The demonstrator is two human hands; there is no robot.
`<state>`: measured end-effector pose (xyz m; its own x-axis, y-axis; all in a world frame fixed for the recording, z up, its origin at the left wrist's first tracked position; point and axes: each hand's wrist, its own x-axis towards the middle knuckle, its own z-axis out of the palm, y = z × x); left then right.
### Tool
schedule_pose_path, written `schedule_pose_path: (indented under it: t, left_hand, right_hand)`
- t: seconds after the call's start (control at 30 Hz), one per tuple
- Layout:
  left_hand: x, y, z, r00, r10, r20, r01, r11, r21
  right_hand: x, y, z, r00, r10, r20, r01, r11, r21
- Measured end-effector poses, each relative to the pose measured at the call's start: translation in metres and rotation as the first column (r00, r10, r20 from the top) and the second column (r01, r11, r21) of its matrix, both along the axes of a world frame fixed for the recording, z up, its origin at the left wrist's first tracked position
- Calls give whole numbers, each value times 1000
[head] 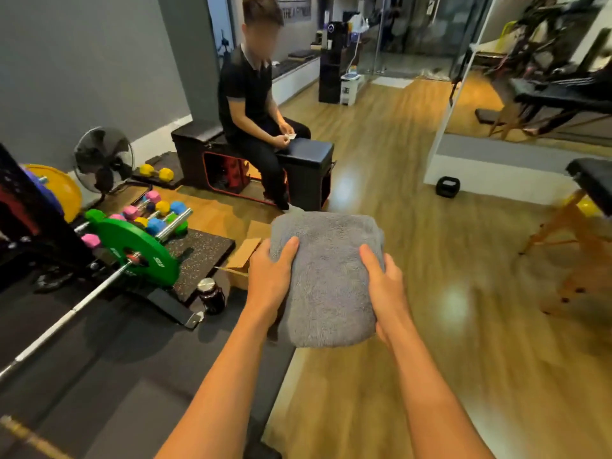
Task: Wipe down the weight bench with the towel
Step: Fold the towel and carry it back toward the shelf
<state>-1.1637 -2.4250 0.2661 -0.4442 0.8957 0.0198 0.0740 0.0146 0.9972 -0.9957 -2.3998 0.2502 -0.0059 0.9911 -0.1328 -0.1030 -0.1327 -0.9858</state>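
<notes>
Holding a folded grey terry towel (pixel 326 286) out in front, the person is gripping it from both sides. The left hand (pixel 270 276) is clasping the towel's left edge with its thumb lying across the top, and the right hand (pixel 385 286) is doing likewise on the right edge. The remaining fingers of both are tucked out of sight beneath the cloth.

The towel is hanging in the air, roughly above the line where the black padded weight bench (pixel 116 376) at lower left is meeting the glossy wooden floor (pixel 430 326), and it is not touching the pad. Judging by this, wiping is not yet under way: the towel is in hand and bundled, nothing is pressing on the bench, and the whole dark surface is waiting for its pass.

A silver barbell (pixel 66 319) carrying a green weight plate (pixel 139 246) is running diagonally at the bench's far side; whether over or beside it cannot be told. Another person in black (pixel 255 104) is sitting on a black box seat (pixel 308 154), well apart.
</notes>
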Motion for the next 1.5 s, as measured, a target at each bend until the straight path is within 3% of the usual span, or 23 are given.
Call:
schedule_pose_path:
  t: [0.13, 0.27, 0.47, 0.63, 0.77, 0.97, 1.27, 1.5]
  left_hand:
    - [35, 75, 68, 999, -49, 8, 49, 999, 24]
    - [62, 170, 99, 997, -67, -49, 71, 995, 69]
    - [112, 377, 127, 989, -149, -13, 149, 974, 169]
    - [162, 555, 166, 971, -241, 10, 234, 952, 197]
    - [198, 707, 169, 956, -291, 25, 281, 940, 194]
    - [225, 943, 173, 973, -230, -2, 225, 953, 201]
    - [196, 1284, 194, 990, -144, 3, 140, 969, 206]
    - [180, 1577, 213, 981, -192, -9, 188, 952, 242]
  right_hand:
    - [35, 64, 69, 997, -76, -13, 77, 997, 29]
    - [65, 151, 99, 994, -110, -21, 111, 991, 74]
    - [113, 341, 142, 980, -196, -22, 196, 963, 182]
    - [163, 505, 174, 966, -252, -53, 257, 950, 178]
    - [198, 654, 177, 955, -295, -37, 297, 937, 184]
    - [228, 900, 182, 962, -267, -51, 272, 938, 214]
    - [197, 1255, 204, 985, -172, -24, 172, 948, 268]
    - [179, 1533, 222, 974, -228, -13, 221, 931, 289]
